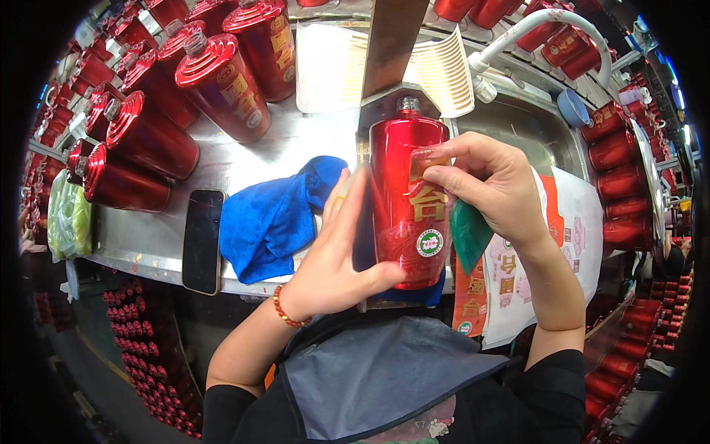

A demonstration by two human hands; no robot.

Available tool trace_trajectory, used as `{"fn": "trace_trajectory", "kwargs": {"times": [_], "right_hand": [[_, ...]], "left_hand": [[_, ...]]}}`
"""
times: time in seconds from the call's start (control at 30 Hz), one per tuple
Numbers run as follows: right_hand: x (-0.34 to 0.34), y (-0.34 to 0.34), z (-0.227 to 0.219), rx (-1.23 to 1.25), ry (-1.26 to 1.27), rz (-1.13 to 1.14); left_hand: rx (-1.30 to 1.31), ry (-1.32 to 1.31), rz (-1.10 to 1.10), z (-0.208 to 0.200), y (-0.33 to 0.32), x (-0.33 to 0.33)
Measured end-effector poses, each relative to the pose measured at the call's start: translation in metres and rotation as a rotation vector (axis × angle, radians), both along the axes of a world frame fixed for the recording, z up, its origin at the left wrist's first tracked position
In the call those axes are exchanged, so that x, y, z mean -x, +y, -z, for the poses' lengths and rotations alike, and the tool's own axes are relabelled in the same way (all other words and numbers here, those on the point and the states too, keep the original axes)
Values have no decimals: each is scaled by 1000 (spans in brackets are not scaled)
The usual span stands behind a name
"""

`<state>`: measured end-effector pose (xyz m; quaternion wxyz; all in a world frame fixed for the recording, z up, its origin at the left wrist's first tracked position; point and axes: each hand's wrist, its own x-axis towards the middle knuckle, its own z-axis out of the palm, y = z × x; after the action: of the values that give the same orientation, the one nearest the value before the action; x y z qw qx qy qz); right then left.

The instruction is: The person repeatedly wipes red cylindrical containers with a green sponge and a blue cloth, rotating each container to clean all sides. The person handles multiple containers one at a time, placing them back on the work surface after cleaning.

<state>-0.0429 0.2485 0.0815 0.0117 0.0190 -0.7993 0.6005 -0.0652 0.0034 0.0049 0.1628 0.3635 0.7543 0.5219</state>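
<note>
In front of me a glossy red bottle [392, 214] lies tilted back, its bare threaded neck pointing away. It carries gold characters and a round green-and-white emblem. My left hand [330, 255] is open, its straight fingers along the bottle's left side and its thumb against the lower front. My right hand [492, 174] pinches the edge of a clear transfer film [429, 164] over the upper gold lettering. A green scraper [469, 233] sticks out below the right palm; how it is held is hidden.
A blue cloth [266, 222] and a black phone [202, 240] lie left on the metal bench. Red bottles [225, 89] crowd the far left. Decal sheets [510, 285] lie right, beside a sink [543, 122] with a white curved faucet [547, 18]. A metal post [392, 44] rises beyond the bottle.
</note>
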Motion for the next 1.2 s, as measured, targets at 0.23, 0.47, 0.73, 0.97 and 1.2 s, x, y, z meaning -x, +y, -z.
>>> {"fn": "trace_trajectory", "kwargs": {"times": [0.23,0.47,0.73,0.97,1.2], "right_hand": [[5,-4,-6,-79,37,21],[11,-1,5,119,28,42],[15,-4,12,156,61,117],[16,-4,14,113,102,117],[20,-4,16,51,152,120]], "left_hand": [[-24,-95,-176,-9,18,-16],[-23,-36,-95,-7,9,-5],[-143,-181,-221,2,21,-13],[-165,-232,-241,3,23,-13],[-193,-295,-242,2,25,-10]]}}
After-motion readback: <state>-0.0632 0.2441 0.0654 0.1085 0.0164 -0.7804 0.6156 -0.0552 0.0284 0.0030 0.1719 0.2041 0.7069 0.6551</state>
